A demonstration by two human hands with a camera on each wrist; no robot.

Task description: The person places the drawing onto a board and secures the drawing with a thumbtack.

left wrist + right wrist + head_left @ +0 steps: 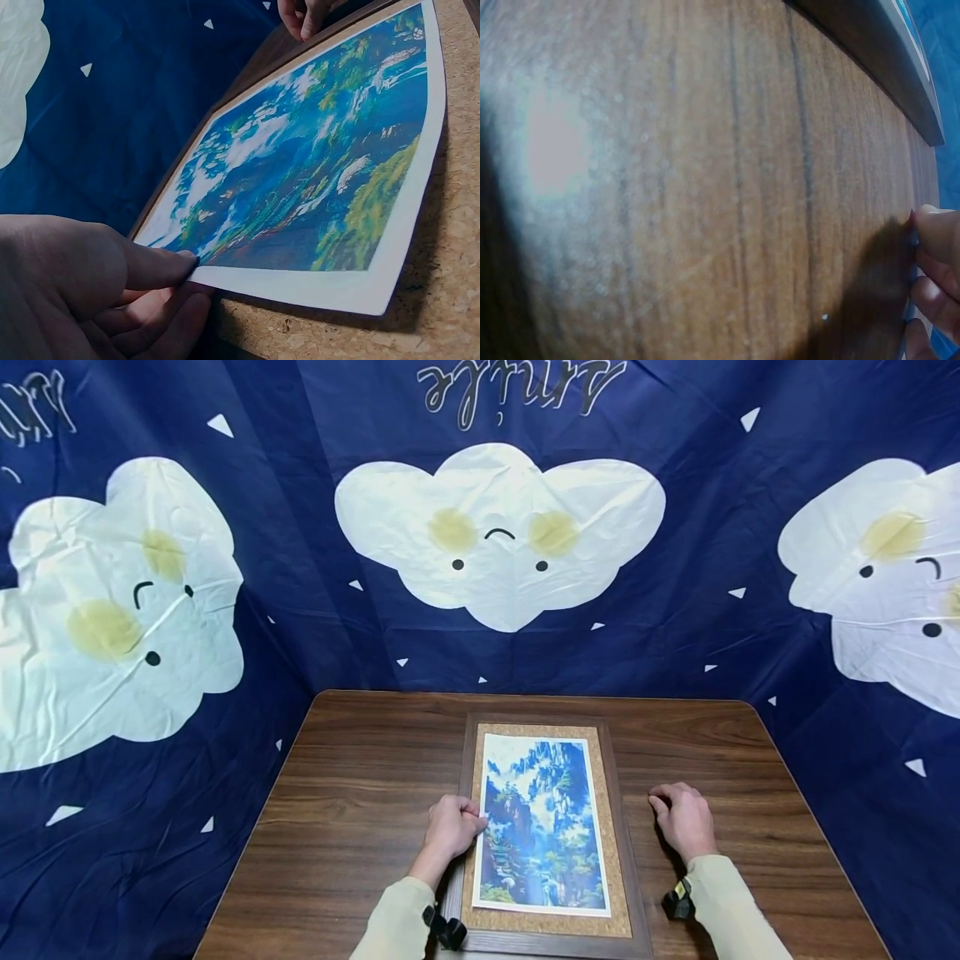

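A printed landscape picture (pixel 540 827) with blue mountains and a white border lies over a cork board (pixel 618 893) in a brown frame. My left hand (pixel 453 827) pinches the picture's left edge between thumb and fingers, as the left wrist view also shows. There the near white corner (pixel 382 296) lifts off the cork and casts a shadow. My right hand (pixel 684 821) is to the right of the frame, low over the table, its fingers bent together. A tiny dark red speck (pixel 912 217) shows at its fingertip; I cannot tell whether it is something held.
The framed board rests on a dark wood-grain table (pixel 360 793) with rounded far corners. A navy cloth (pixel 300 568) with white clouds surrounds the table at the back and sides. Its lettering and cloud faces are upside down. A small black camera (pixel 677 902) sits at the right wrist.
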